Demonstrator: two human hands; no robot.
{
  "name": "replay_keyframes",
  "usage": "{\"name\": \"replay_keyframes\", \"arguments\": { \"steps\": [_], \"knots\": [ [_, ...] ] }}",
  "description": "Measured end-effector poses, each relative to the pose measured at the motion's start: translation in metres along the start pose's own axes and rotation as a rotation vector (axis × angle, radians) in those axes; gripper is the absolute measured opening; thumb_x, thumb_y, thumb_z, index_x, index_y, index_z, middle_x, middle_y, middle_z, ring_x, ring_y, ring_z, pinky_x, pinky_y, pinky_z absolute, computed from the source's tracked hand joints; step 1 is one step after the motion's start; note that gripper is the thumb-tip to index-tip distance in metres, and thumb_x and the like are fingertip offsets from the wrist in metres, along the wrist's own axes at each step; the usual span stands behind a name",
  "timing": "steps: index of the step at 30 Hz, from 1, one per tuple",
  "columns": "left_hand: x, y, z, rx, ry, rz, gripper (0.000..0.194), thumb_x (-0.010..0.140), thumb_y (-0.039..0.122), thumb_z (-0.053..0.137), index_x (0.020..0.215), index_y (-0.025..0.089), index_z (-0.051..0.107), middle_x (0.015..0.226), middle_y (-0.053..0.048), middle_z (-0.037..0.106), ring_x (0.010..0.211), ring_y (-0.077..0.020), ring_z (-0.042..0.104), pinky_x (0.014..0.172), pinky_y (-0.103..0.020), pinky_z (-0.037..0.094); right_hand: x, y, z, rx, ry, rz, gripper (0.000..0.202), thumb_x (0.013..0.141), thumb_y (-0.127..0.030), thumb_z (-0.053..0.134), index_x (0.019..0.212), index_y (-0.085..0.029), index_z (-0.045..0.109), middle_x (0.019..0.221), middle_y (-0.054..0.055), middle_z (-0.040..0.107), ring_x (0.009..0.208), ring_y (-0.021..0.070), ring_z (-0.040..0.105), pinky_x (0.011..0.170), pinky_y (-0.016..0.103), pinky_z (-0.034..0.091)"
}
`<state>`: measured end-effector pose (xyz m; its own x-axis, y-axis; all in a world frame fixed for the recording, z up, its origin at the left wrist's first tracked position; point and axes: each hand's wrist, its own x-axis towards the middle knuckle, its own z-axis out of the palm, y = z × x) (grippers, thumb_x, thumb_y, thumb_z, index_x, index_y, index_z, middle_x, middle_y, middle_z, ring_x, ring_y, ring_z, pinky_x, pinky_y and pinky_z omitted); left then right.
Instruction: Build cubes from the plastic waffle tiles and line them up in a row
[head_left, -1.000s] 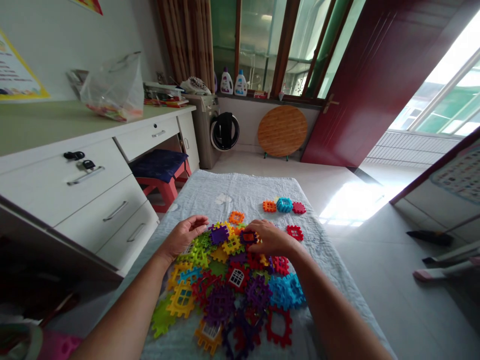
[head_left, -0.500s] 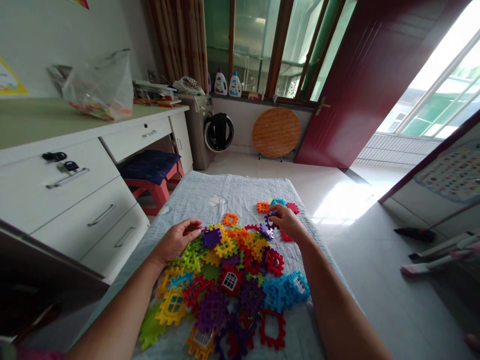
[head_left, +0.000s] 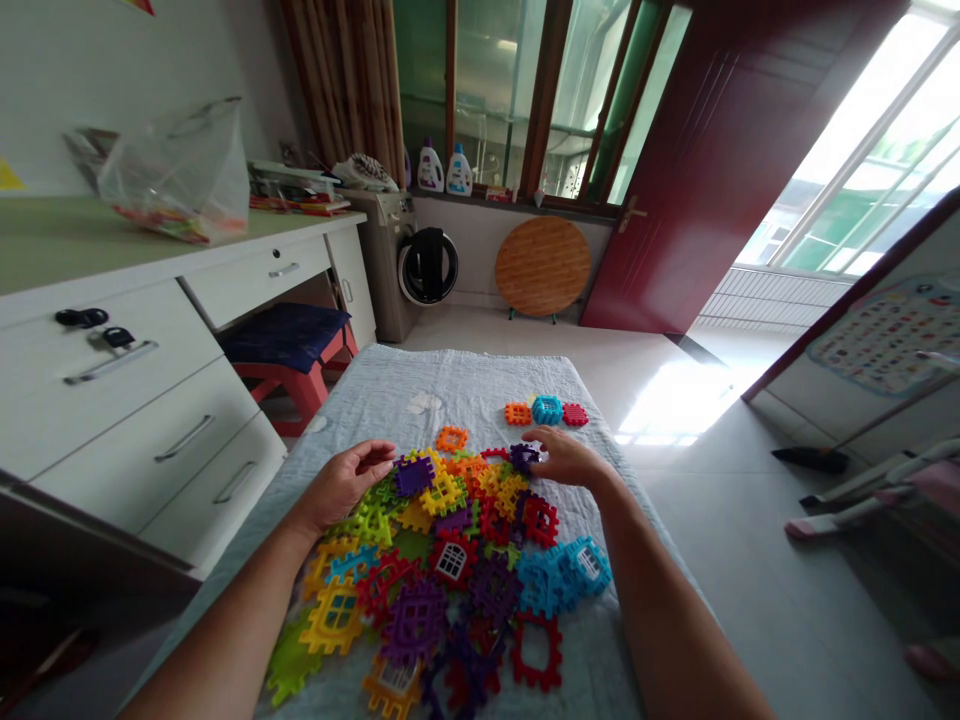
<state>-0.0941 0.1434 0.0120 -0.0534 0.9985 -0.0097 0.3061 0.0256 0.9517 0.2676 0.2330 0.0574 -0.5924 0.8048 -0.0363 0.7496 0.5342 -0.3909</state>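
A heap of colourful interlocking plastic building blocks with toothed edges (head_left: 450,560) covers the near part of the cloth-covered surface (head_left: 480,380). At the heap's left edge, my left hand (head_left: 349,487) rests open with loosely bent fingers, close to a purple square block (head_left: 415,476) and several green ones. My right hand (head_left: 566,460) has its thumb and fingers around a small purple block (head_left: 523,458) at the heap's far right side; the fingers partly cover it. Beyond that hand stand an orange window block (head_left: 517,413), a blue stack (head_left: 547,409) and a red block (head_left: 575,413).
A lone orange block (head_left: 452,438) lies at the heap's far edge. To the left are a white desk (head_left: 202,450) and a red stool with a dark cushion (head_left: 289,335). A washing machine (head_left: 390,265) and a round wooden tabletop (head_left: 543,265) stand farther back.
My right hand has moved slightly left and down toward the heap, bringing a purple block in beside the others there. My left hand keeps its place. The view has shifted slightly.
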Motion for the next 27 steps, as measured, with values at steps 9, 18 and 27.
{"name": "replay_keyframes", "arguments": {
  "steps": [9,18,27],
  "knots": [
    [-0.001,0.005,0.002,0.031,0.01,-0.004,0.055,0.067,0.057,0.068,0.105,0.018,0.063,0.104,-0.009,0.071,0.101,-0.0256,0.065,0.095,-0.038,0.048,0.0,0.003,0.0,0.024,0.026,-0.063,0.043,0.065,-0.016,0.068,0.107,-0.016,0.061,0.107,0.009,0.06,0.098,0.0221,0.055,0.089,0.036,0.043],
    [-0.002,0.005,0.002,0.054,0.006,0.005,0.05,0.069,0.053,0.068,0.105,0.018,0.062,0.103,-0.008,0.071,0.1,-0.0244,0.065,0.094,-0.036,0.048,0.004,-0.004,0.006,0.044,0.06,0.008,0.034,0.067,-0.027,0.071,0.099,-0.016,0.064,0.098,0.008,0.061,0.089,0.0205,0.057,0.081,0.034,0.044],
    [-0.003,0.011,0.003,0.058,0.01,-0.002,0.052,0.069,0.054,0.067,0.105,0.018,0.062,0.104,-0.009,0.07,0.101,-0.0261,0.064,0.094,-0.039,0.048,0.006,-0.008,0.009,-0.013,0.063,-0.008,0.034,0.064,-0.025,0.069,0.096,-0.015,0.063,0.092,0.007,0.058,0.087,0.0206,0.052,0.079,0.031,0.041]
  ]
}}
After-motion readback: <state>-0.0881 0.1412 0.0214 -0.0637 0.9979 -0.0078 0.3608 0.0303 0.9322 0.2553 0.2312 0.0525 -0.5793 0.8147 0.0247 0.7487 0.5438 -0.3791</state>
